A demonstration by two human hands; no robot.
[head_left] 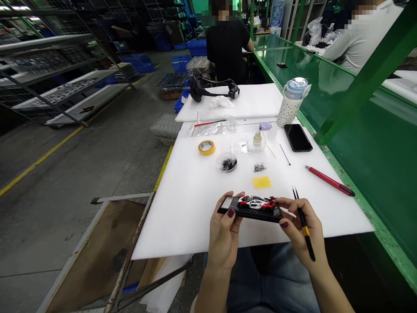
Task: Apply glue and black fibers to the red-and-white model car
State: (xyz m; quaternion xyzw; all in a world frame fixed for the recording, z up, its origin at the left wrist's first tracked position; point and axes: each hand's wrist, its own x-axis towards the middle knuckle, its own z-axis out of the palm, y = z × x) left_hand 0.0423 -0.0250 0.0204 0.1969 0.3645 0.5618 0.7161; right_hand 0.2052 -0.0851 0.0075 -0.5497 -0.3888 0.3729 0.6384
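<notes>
Both hands meet low over the near edge of the white board (195, 208), above the person's lap in blue jeans (276, 278). Between them sits a black base plate (249, 212) carrying a small red, white and black model car (257, 202), held just above the board. The left hand (224, 234) grips the plate's left end, thumb on top. The right hand (301, 230) pinches the right end with thumb and fingertips while also keeping black tweezers (302, 221) tucked against the palm, tips pointing up and away. Just beyond lie a yellow square of paper (261, 182) and a loose tuft of dark fibres (259, 167), with a round clear dish of more fibres (226, 162) to their left. Right of these rests a red-handled knife (329, 180). Farther on stand a yellow tape roll (206, 147), a small bottle (257, 139), a black phone (297, 137) and a dotted flask with a blue lid (292, 102). Beyond, a person in black (226, 48) sits facing away.
</notes>
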